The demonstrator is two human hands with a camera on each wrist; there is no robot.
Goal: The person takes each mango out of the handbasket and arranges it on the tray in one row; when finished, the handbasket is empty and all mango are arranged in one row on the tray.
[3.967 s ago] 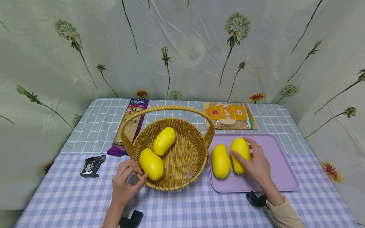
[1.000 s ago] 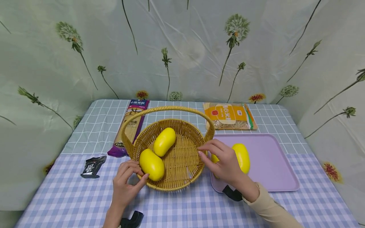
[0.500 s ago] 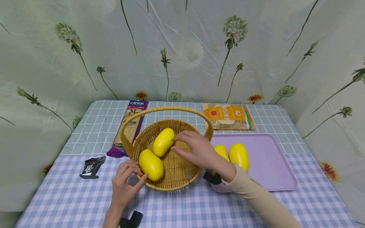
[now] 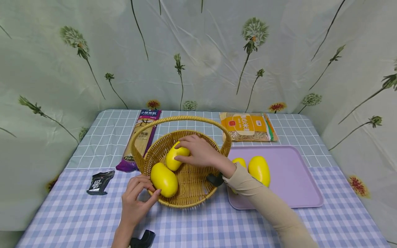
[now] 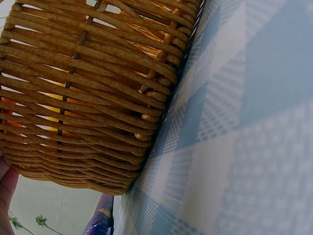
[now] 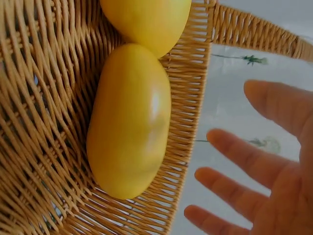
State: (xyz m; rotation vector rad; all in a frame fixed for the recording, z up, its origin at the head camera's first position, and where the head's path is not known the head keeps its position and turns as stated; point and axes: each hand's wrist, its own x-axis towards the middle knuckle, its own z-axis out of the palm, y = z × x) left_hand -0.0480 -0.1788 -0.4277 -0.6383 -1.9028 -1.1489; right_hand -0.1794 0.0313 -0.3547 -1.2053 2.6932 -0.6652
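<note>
Two fruits in basket, mid-frame; two left on tray.
Basket is pinched by left grip; right grip is spread, empty.

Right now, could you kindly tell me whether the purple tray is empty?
No, two yellow oblong items lie on the purple tray, one partly hidden by the sleeve.

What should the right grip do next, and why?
Probably lower the right grip slightly and close it on the farther glossy yellow oblong object in the round golden-brown woven basket: its fingers are spread above it, apart from it in the right-wrist view, while the left grip steadies the basket.
</note>
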